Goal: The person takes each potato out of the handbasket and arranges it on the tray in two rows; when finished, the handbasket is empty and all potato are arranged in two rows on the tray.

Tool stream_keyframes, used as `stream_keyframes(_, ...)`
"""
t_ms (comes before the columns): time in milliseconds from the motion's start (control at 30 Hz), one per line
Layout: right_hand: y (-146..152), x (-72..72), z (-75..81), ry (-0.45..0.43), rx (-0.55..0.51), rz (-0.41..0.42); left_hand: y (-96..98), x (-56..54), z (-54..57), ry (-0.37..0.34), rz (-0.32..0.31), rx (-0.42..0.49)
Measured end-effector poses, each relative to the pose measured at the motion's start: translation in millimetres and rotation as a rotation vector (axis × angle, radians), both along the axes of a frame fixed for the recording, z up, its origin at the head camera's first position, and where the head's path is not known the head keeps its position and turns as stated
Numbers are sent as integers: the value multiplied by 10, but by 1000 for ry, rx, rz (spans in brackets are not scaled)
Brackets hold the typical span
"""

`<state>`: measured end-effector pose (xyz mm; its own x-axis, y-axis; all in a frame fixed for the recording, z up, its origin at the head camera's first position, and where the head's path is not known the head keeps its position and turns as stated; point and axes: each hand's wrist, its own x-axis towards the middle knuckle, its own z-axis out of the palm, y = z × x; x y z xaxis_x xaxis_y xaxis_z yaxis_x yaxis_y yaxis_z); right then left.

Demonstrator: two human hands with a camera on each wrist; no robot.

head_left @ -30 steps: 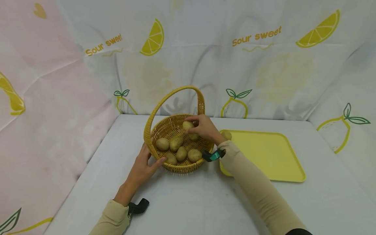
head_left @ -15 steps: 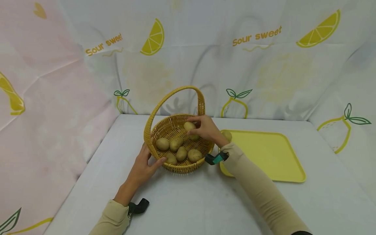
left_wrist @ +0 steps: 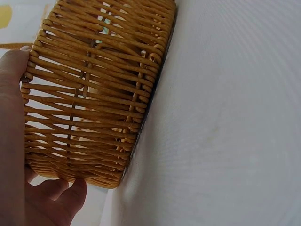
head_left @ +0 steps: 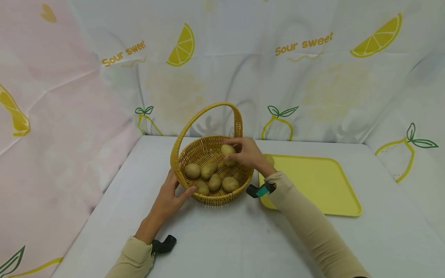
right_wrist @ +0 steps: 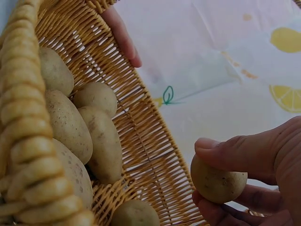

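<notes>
A yellow wicker basket (head_left: 216, 200) with a tall arched handle stands on the table, several potatoes (head_left: 209, 170) lying inside. My left hand (head_left: 168, 200) grips its left side, thumb over the rim and fingers against the outer weave, as the left wrist view also shows. Over the basket's right part, my right hand (head_left: 247, 155) pinches one potato (right_wrist: 217, 182) between thumb and fingers. Another potato (head_left: 229, 162) lies just below the held one, partly covered by the right hand.
To the right of the basket lies a yellow rectangular tray (head_left: 314, 185). One potato (head_left: 269, 160) sits at its far left corner, partly behind the right wrist. The basket handle (head_left: 194, 119) arches up close to the right hand. A lemon-printed cloth (head_left: 222, 77) hangs behind the table.
My right hand, holding the potato, has shifted slightly to the right over the basket. The left hand and the basket have stayed put.
</notes>
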<state>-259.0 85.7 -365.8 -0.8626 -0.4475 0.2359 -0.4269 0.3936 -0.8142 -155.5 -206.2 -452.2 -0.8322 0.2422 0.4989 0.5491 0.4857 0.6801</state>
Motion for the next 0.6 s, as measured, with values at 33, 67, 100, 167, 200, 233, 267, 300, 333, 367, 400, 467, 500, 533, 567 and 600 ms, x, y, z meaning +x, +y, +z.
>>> stream_keyframes(33,6,6,3,0,-4,-1,0,0,0,0,-3,4)
stream_keyframes(67,14,11,6,-4,-11,0,1,0,0,-1,-4,5)
stream_keyframes(100,23,12,8,-7,-20,1,2,1,0,-3,-4,7)
stream_keyframes(167,47,16,12,-14,-34,-5,4,3,1,-7,-5,9)
stream_keyframes(200,59,16,14,-21,-44,-7,5,4,0,-10,-5,9)
stream_keyframes(233,73,19,20,-27,-51,-10,6,6,0,-12,-5,9)
stream_keyframes(267,86,16,23,-28,-55,-14,8,7,1,-15,-5,8)
stream_keyframes(300,99,18,28,-27,-54,-18,8,8,2,-16,-5,8)
stream_keyframes(333,115,23,36,-27,-52,-21,8,9,4,-16,-4,8)
stream_keyframes(367,128,25,40,-27,-51,-25,9,9,5,-16,-5,9)
stream_keyframes(400,141,27,45,-26,-50,-26,7,9,3,-15,-5,10)
stream_keyframes(467,168,30,53,-19,-44,-28,4,5,1,-12,-5,11)
stream_keyframes(500,182,36,58,-19,-46,-28,3,4,3,-10,-5,11)
stream_keyframes(533,195,40,63,-13,-48,-29,2,4,4,-8,-4,8)
stream_keyframes(567,207,44,65,-7,-51,-29,2,2,4,-9,-4,7)
stream_keyframes(600,219,48,66,3,-56,-28,1,3,5,-9,-4,4)
